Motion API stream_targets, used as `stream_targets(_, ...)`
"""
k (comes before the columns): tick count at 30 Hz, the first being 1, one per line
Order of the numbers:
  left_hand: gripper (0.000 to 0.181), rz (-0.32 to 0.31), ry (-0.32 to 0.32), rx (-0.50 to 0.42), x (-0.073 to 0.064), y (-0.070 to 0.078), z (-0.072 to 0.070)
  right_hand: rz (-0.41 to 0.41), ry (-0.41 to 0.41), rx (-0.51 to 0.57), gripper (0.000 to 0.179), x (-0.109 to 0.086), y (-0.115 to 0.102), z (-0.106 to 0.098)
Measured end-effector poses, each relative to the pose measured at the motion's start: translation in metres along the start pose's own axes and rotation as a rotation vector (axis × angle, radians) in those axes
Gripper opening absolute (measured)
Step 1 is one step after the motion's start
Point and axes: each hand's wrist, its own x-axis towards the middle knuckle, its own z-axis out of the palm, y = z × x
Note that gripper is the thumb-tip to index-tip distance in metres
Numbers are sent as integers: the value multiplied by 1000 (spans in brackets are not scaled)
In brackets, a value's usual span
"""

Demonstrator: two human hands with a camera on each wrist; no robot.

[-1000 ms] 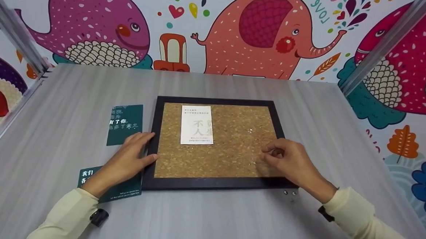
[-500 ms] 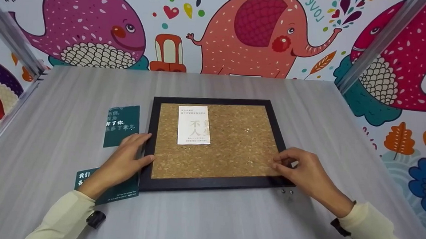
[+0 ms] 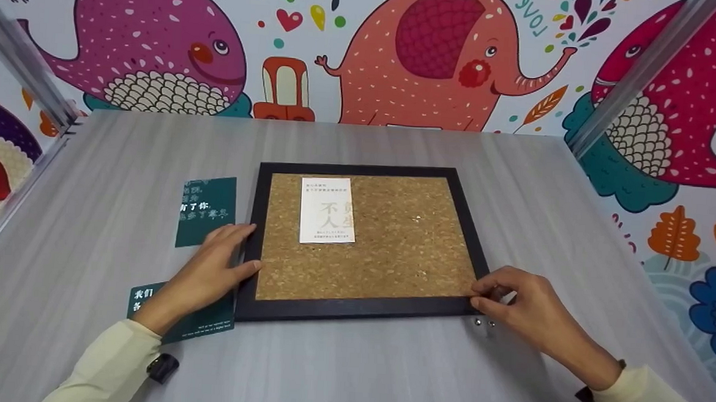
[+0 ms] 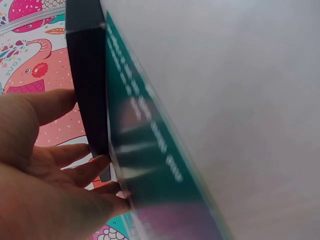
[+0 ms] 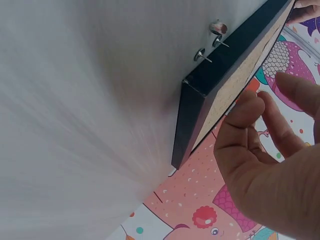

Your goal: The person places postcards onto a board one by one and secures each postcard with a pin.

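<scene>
A black-framed cork board point(image 3: 385, 270) lies on the table, a white printed card point(image 3: 328, 193) on its upper left part. My left hand point(image 3: 210, 273) rests on the board's left edge, fingers spread and extended; the left wrist view shows its fingertips against the black frame point(image 4: 87, 70). At the lower right corner hovers my right hand point(image 3: 527, 302), thumb and index finger bent with a gap between them and nothing visible in it. Beside that corner on the table are several metal thumbtacks point(image 5: 201, 54), points sticking out. Small shiny bits point(image 3: 417, 219) dot the cork's right half.
An upper dark green card point(image 3: 208, 202) lies left of the board. The lower green card point(image 3: 205, 318) is partly covered by my left forearm. A cartoon-printed wall point(image 3: 367, 18) stands behind the grey table point(image 3: 349, 372), with metal posts point(image 3: 646, 75) at its back corners.
My right hand has moved right and toward me, from over the cork to the frame's lower right corner. My left hand stays on the left edge.
</scene>
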Motion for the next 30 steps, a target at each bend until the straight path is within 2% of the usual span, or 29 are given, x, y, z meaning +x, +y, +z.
stream_targets(4, 71, -13, -8, 2, 1, -1, 1, -41, -33, -14, 13, -1, 3, -1)
stream_targets(8, 71, -22, -15, -4, 1, 0, 1, -47, -77, -22, 13, -2, 5, -3)
stream_targets(12, 71, -21, -21, -11, 1, 1, 1, -21, -104, -20, 12, -5, 9, -7)
stream_targets(21, 72, -36, -25, -14, 1, 2, 0, 42, -105, -70, 14, -13, 21, -13)
stream_targets(30, 71, -29, -16, -10, 0, 0, 0, -35, -140, -144, 19, -20, 33, -12)
